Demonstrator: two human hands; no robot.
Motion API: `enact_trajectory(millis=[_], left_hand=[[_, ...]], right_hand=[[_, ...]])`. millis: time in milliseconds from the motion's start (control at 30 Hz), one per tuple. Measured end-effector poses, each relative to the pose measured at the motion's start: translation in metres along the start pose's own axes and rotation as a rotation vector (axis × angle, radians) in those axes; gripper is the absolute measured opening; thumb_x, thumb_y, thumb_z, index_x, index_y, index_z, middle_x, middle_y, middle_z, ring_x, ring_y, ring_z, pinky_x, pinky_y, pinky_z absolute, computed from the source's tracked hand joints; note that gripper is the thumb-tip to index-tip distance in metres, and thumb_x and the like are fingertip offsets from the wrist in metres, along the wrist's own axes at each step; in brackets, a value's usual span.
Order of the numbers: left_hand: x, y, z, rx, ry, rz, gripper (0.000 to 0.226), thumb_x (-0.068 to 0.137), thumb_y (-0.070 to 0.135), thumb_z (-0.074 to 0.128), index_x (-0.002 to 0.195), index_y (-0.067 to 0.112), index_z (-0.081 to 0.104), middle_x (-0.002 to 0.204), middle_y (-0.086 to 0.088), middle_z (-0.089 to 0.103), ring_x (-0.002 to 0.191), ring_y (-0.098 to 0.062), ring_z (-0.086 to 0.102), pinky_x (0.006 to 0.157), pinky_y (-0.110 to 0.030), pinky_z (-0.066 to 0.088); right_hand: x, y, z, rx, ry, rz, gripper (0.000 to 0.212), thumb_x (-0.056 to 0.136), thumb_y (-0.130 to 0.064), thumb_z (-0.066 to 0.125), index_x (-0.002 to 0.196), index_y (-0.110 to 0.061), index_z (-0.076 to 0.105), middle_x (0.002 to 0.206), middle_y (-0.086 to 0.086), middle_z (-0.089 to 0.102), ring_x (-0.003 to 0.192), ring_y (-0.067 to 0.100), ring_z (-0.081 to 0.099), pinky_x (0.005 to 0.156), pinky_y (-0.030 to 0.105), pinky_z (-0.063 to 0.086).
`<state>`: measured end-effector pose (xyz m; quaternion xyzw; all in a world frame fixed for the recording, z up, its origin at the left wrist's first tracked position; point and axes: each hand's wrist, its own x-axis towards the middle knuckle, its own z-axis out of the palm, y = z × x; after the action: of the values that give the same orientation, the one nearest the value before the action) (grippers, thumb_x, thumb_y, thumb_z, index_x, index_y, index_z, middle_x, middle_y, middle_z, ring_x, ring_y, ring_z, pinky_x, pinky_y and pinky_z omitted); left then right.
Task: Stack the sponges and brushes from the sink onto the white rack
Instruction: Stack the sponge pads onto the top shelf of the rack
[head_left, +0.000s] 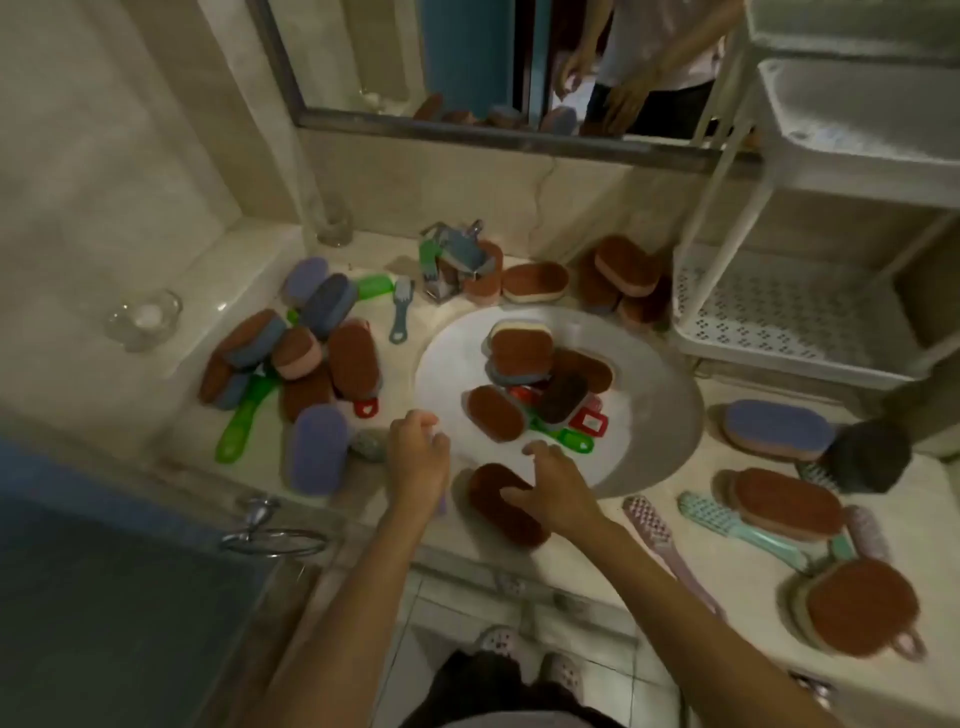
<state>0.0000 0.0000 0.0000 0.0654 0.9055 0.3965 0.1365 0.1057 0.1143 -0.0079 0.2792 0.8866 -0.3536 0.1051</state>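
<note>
The round white sink (447, 374) holds a pile of brown-topped sponges (522, 348) with red and green brushes (563, 439) under them. A dark brown sponge (493, 512) lies on the counter at the sink's near rim; my right hand (558, 486) hovers over it with fingers spread, touching or nearly touching it. My left hand (418, 454) is beside it at the rim, fingers loosely curled, and something small and pale purple shows under it. The white rack (779, 312) stands at the right, its perforated lower shelf bare.
More sponges and green brushes (244, 421) crowd the counter left of the sink, with purple sponges (317, 454) among them. Sponges and long brushes (743, 530) lie at the right. The tap (457, 260) stands behind the sink, two glass cups at the far left, a mirror above.
</note>
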Motion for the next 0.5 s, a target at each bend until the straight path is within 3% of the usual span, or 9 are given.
enact_trajectory(millis=[100,233,333,400,500], left_hand=[[-0.003,-0.013,-0.004,0.131,0.099,-0.066,0.028,0.094,0.016,0.043,0.11,-0.005,0.054,0.114,-0.024,0.056,0.106,-0.034,0.052,0.083,-0.035,0.037],[-0.008,-0.019,0.0,0.11,0.08,-0.101,0.032,0.094,0.024,0.046,0.107,-0.003,0.056,0.109,-0.022,0.061,0.098,-0.033,0.059,0.074,-0.032,0.04],[-0.015,-0.013,0.002,0.127,0.041,-0.072,0.027,0.093,0.022,0.05,0.1,-0.002,0.06,0.101,-0.018,0.065,0.092,-0.029,0.061,0.066,-0.026,0.033],[-0.017,-0.012,0.006,0.109,0.011,-0.093,0.024,0.089,0.021,0.055,0.099,0.0,0.062,0.101,-0.018,0.067,0.093,-0.029,0.062,0.067,-0.028,0.036],[-0.013,-0.015,0.013,0.094,-0.06,-0.131,0.022,0.083,0.026,0.063,0.096,0.008,0.061,0.102,-0.014,0.067,0.095,-0.028,0.063,0.072,-0.028,0.044]], right_hand=[[0.001,0.005,0.009,-0.108,-0.064,0.083,0.072,0.082,-0.041,0.066,0.137,-0.009,0.032,0.138,0.013,0.042,0.126,0.029,0.042,0.102,0.037,0.04],[0.004,0.012,0.015,-0.214,-0.13,0.13,0.065,0.08,-0.042,0.066,0.128,-0.008,0.04,0.131,0.013,0.044,0.12,0.028,0.044,0.095,0.036,0.042],[0.005,0.016,0.015,-0.157,-0.137,0.171,0.066,0.074,-0.043,0.072,0.121,-0.008,0.041,0.123,0.012,0.048,0.109,0.024,0.048,0.08,0.03,0.042],[0.005,0.017,0.015,-0.076,-0.113,0.193,0.068,0.071,-0.039,0.076,0.118,-0.008,0.038,0.12,0.011,0.051,0.098,0.021,0.051,0.069,0.025,0.039],[0.004,0.017,0.015,0.035,-0.038,0.225,0.074,0.074,-0.03,0.075,0.126,-0.006,0.028,0.118,0.012,0.058,0.102,0.026,0.06,0.07,0.028,0.046]])
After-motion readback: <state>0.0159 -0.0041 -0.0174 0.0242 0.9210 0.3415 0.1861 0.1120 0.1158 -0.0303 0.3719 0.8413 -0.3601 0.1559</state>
